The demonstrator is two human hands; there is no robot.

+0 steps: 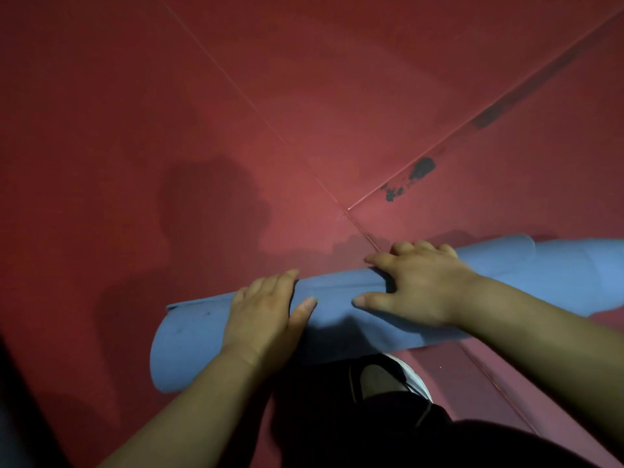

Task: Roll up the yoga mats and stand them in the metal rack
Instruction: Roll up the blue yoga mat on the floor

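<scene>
Floor: dull red padded floor (169,96), dimly lit, filling nearly the whole view.
Seams: thin straight seams (236,86) cross the floor and meet just beyond the mat.
Marks: black worn patches (420,168) lie along one seam, right of centre.
Shadow: a soft dark shadow (209,197) falls on the floor left of centre.
Mat: blue foam yoga mat (341,298), rolled into a tube, lying on the floor across the lower half; its right end steps out unevenly.
Left hand (263,315): palm down on the roll's left part, fingers fairly straight, thumb spread.
Right hand (418,285): on the roll's middle, fingers curled over the far side, thumb along the top.
Foot: dark shoe with pale sole (388,376) just below the roll.
</scene>
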